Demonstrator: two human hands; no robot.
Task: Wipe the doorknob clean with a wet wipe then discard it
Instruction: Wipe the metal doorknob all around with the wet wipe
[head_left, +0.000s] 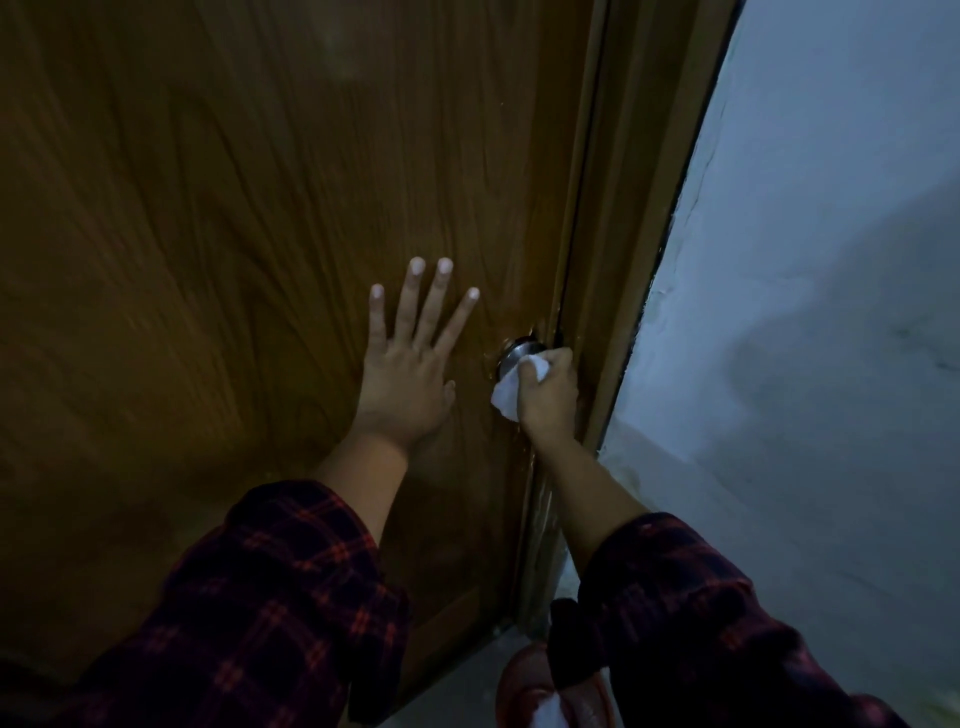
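Note:
A round silver doorknob sits near the right edge of a brown wooden door. My right hand grips a crumpled white wet wipe and presses it against the knob, covering most of it. My left hand lies flat on the door just left of the knob, fingers spread, holding nothing.
The brown door frame runs along the door's right side, with a pale blue-white wall beyond it. Low down near my right sleeve lies a reddish-brown object with something white on it, on a grey floor.

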